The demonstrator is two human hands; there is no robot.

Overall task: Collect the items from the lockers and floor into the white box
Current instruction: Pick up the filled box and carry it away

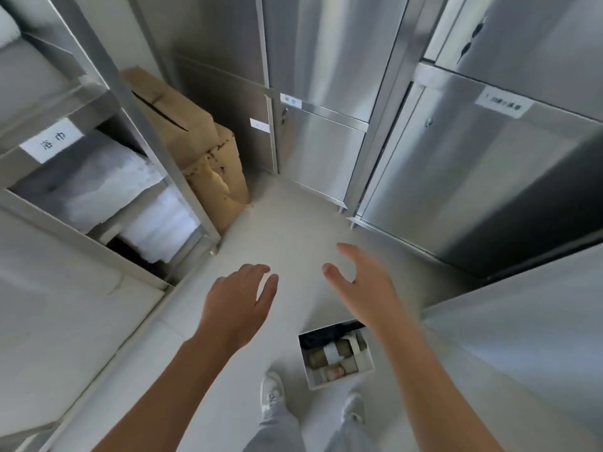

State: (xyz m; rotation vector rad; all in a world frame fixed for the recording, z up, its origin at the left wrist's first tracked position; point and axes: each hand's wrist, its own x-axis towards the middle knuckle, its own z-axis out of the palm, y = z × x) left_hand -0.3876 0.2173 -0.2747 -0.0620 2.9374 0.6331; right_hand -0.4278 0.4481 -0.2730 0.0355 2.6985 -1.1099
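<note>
There are four white labels. The one on the metal rack (137, 102) at the left (52, 140) has two black signs, but I cannot read them for sure. Two labels (291, 100) are on the far steel locker (326, 151), and one long label (504, 106) is on the right locker (489, 177). Their writing is too blurry to read. The grey floor (293, 230) is bare in the middle. It has the rack on the left, the lockers at the far side and on the right, and two brown cardboard boxes (169, 115) stacked in the far left corner. White folded cloth (107, 187) fills the rack's low shelf. The left hand (239, 298) and the right hand (362, 282) are both held out over the bare floor, a little apart. Their fingers are spread and loose, and they hold nothing. The white box (309, 370) sits on the floor near the person, just in front of the right one of two white shoes (271, 391). The right arm hides part of it. Inside are some rolls and something dark.
</note>
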